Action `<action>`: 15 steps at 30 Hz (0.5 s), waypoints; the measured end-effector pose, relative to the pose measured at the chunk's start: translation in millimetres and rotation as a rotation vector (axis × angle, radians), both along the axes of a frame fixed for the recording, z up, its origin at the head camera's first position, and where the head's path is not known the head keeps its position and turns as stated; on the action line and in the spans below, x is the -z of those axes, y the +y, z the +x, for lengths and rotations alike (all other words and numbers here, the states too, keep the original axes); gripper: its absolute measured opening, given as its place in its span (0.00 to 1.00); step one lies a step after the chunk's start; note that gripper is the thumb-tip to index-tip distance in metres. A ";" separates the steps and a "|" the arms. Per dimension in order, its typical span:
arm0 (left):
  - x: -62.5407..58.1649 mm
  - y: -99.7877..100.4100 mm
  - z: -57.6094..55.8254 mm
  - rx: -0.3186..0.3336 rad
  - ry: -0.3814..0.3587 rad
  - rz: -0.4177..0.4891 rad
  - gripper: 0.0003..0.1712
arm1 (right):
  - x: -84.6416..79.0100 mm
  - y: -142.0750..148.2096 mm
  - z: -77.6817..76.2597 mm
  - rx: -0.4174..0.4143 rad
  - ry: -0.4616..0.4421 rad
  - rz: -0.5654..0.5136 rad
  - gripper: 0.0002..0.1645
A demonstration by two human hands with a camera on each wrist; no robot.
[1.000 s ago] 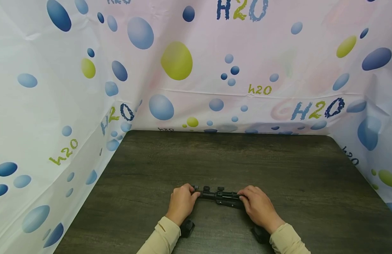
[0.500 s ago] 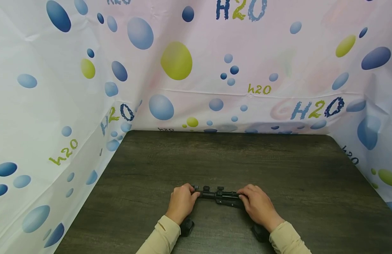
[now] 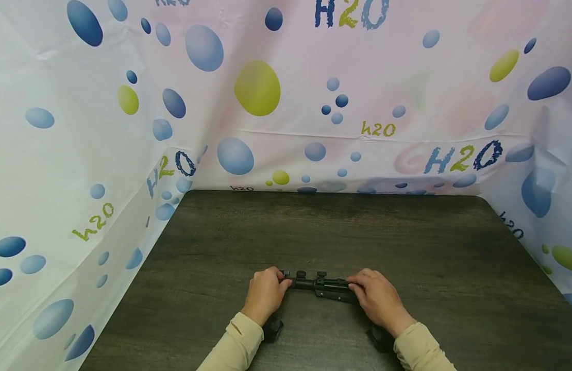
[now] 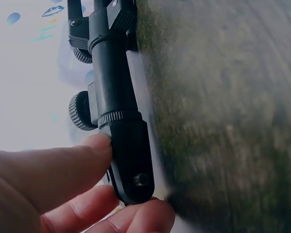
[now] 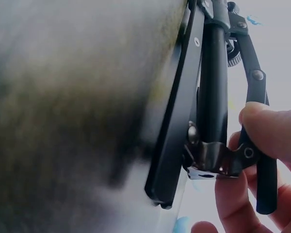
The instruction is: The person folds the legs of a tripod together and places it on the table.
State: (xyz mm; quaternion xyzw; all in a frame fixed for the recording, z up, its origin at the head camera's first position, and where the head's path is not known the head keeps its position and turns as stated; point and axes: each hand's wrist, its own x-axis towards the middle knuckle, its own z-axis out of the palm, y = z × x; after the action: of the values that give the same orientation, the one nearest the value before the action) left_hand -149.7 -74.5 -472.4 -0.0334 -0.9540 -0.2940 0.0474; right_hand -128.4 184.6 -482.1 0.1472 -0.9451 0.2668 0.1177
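A black mini tripod (image 3: 309,285), its legs folded along the central tube, lies crosswise between the two hands, close over the table. My left hand (image 3: 264,298) grips its left end. The left wrist view shows the thumb (image 4: 94,145) against the rounded end piece (image 4: 131,162) and fingers curled under its tip; a ribbed knob (image 4: 81,110) sits just above. On the right end, my right hand (image 3: 377,303) pinches one slim leg (image 5: 256,85), with fingertips under the shiny metal bracket (image 5: 213,158). A wider leg (image 5: 177,116) stands slightly apart from the tube (image 5: 214,82).
The dark wood-grain table (image 3: 332,226) reaches back to a white sheet (image 3: 295,118) printed with blue and green drops, which also hangs along both sides. Black wrist devices (image 3: 272,330) sit beneath each wrist, beside the beige sleeves (image 3: 237,342).
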 end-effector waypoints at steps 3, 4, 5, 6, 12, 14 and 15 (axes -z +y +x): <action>-0.9 -0.3 -0.1 0.003 0.002 -0.002 0.11 | -1.1 1.1 -0.1 -0.001 -0.022 0.001 0.06; -0.9 -0.4 -0.2 0.004 0.000 -0.001 0.11 | -1.3 1.4 -0.1 -0.001 -0.029 0.002 0.07; -0.9 -0.5 -0.2 0.004 -0.002 -0.002 0.11 | -1.3 1.8 -0.1 0.000 -0.036 0.004 0.07; -1.2 -0.6 -0.2 0.005 -0.003 -0.001 0.11 | -1.5 2.1 0.0 0.001 -0.041 0.005 0.07; -2.4 -0.9 -0.2 0.002 -0.010 0.002 0.12 | -2.1 2.1 -0.1 0.002 -0.055 0.017 0.07; -2.2 -1.2 -0.3 0.003 -0.013 0.003 0.12 | -2.9 1.6 0.4 0.000 -0.063 0.025 0.07; -2.3 -1.3 -0.3 0.003 -0.014 0.003 0.12 | -3.4 1.3 0.7 -0.001 -0.067 0.028 0.07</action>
State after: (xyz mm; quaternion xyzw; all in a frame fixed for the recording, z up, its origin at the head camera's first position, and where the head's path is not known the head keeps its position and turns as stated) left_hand -150.0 -75.9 -470.1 -0.0328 -0.9538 -0.2960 0.0401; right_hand -127.7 185.9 -478.7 0.1402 -0.9521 0.2585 0.0837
